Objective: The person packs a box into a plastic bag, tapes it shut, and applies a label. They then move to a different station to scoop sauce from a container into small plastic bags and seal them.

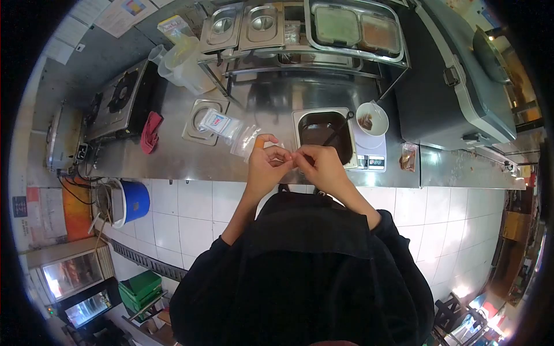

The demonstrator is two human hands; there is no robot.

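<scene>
My left hand (269, 163) and my right hand (320, 165) meet at the counter's front edge, fingertips pinched close together. A bit of clear plastic bag (284, 145) shows at the fingers; most of it is hidden. Beyond my left hand lie more clear plastic bags (245, 138) and a pack with a blue-and-white label (217, 122). Right behind my right hand sits a steel pan (297, 124) of dark brown sauce (317, 134), a dark-handled ladle (339, 128) leaning in it. A white bowl (379, 119) with brown residue rests on a digital scale (371, 162).
A small filled packet (408, 157) lies right of the scale. Left are a steel lid (196, 124), a red cloth (151, 132) and a gas stove (118, 95). A raised rack (311, 56) with lidded containers spans the back. A large grey cooler box (447, 86) stands right.
</scene>
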